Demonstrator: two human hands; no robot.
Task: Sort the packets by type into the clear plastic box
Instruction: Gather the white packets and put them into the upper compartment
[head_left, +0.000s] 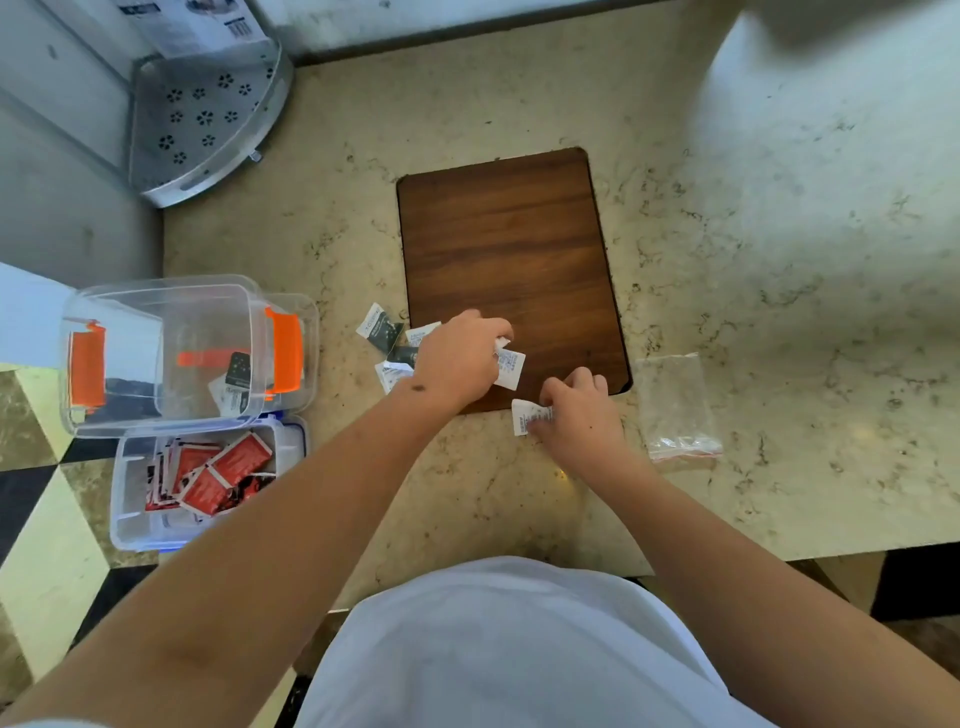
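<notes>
Both hands are gathering loose white packets on the bench, the left hand (460, 358) pinching one (510, 368), the right hand (582, 415) gripping another (525, 415), presumably for the clear box (166, 353) nearby.

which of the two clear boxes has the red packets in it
The lower box with the blue clips, nearest the person, holds the red packets. The box with orange latches behind it holds only a black-and-white packet.

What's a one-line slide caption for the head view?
Both hands pinch small white paper packets, left hand over the brown wooden board, right hand on the beige marble counter.
</notes>
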